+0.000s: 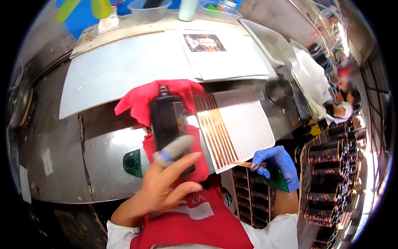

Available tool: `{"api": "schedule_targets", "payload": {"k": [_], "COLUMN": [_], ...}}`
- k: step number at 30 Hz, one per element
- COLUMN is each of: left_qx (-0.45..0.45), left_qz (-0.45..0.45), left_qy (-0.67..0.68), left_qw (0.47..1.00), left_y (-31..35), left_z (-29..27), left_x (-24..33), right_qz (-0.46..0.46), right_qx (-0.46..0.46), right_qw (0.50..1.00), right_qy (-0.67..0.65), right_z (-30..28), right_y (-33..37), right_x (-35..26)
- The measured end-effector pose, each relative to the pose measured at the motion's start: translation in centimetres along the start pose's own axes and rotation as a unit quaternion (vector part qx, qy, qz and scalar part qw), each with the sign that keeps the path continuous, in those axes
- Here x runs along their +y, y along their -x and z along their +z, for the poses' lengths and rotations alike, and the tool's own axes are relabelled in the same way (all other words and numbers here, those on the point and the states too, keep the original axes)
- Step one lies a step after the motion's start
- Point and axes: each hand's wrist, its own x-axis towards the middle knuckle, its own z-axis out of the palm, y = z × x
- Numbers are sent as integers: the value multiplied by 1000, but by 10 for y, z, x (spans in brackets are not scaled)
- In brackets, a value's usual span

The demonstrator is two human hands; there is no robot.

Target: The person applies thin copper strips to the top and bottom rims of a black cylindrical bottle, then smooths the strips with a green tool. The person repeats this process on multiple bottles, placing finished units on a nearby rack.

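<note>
Red apron cloth (195, 228) fills the foreground, below the edge of a scuffed steel table (54, 137). At the table's left a dark seam crosses the metal; beyond it a pale board (120, 74) reaches back toward a worn ledge (137, 29). Farther right on the steel sits a green plate (132, 163). Next comes the left hand (168, 182), fingers apart, one in a grey sleeve, over the lower end of a black bottle (163, 120); contact is unclear. The bottle lies on red cloths (137, 97), neck away. Beside them rests a white ribbed sheet (246, 120) bearing copper strips (217, 128). At its near corner the blue-gloved right hand (280, 162) pinches a copper strip (251, 165). At far right, black containers (325, 193) stand in rows, with another person (344, 110) behind.
</note>
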Motion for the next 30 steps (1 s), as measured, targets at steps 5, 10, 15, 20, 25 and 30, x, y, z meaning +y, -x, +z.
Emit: {"api": "schedule_targets", "payload": {"k": [5,10,15,20,25,30], "left_qx": [-81,-156,-11,163,265,291], "left_qz": [-68,-168,-261,-265,-277,-268], "left_qy": [276,332,223,150,225,244], "left_qw": [955,915,939,939,896,885], "left_y": [-41,-39,-17,-18,-37,-49], "left_z": [30,2,-48,-50,-36,-28], "left_x": [12,15,-4,-42,-58,-70], "right_qz": [-20,-58,-106,-112,-104,-85], "right_qx": [-139,-78,1,42,51,57], "right_qw": [971,964,972,980,990,993], "right_qy": [194,248,208,160,84,54], "right_z": [41,39,7,-6,-13,-26], "right_y": [-19,-26,-65,-119,-151,-173], "right_x": [-44,-70,-54,-38,-33,-26]}}
